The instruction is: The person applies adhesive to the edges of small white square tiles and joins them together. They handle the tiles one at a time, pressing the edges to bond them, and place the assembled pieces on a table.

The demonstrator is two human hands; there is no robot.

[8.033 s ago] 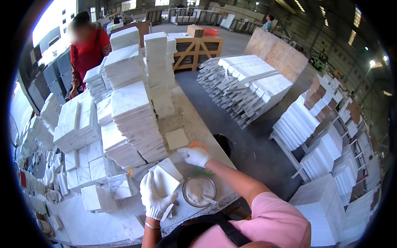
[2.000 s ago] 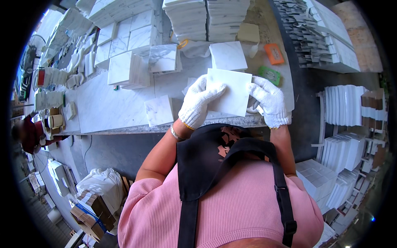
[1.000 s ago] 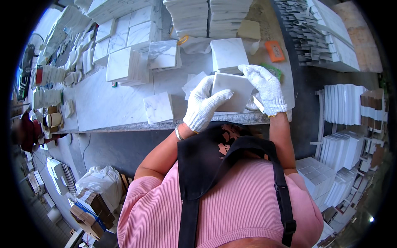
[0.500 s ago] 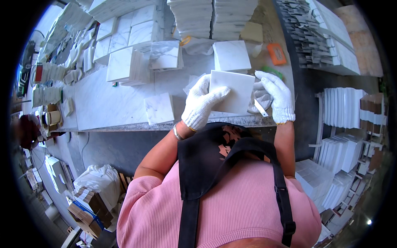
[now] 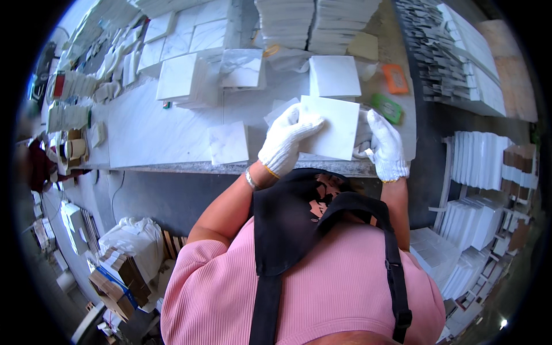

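Note:
Both my hands wear white knitted gloves. My left hand [image 5: 289, 138] grips a square white marble tile [image 5: 332, 129] by its left side, thumb across the upper face, tilted above the bench. By the tile's right edge, my right hand [image 5: 387, 146] is curled around a small flat white strip [image 5: 369, 153], mostly hidden by the fingers. A greyish rumpled thing [image 5: 362, 133] shows between tile and right hand, too covered to name. Just behind the held tile stands a short stack of white tiles [image 5: 334, 76]. A single veined tile [image 5: 228, 143] lies flat left of my left hand.
An orange box [image 5: 395, 79] and a green one [image 5: 387, 108] lie at the bench's right side. Tile stacks [image 5: 177, 77] stand at the left and tall ones [image 5: 286, 23] at the back. The bench's front edge [image 5: 190, 168] runs before me. Racked slabs [image 5: 480, 155] stand at right.
The view has shifted slightly. My right hand has turned and closed in by the tile's edge, so the white strip shows less. The tile has tilted a little; my left hand keeps its grip.

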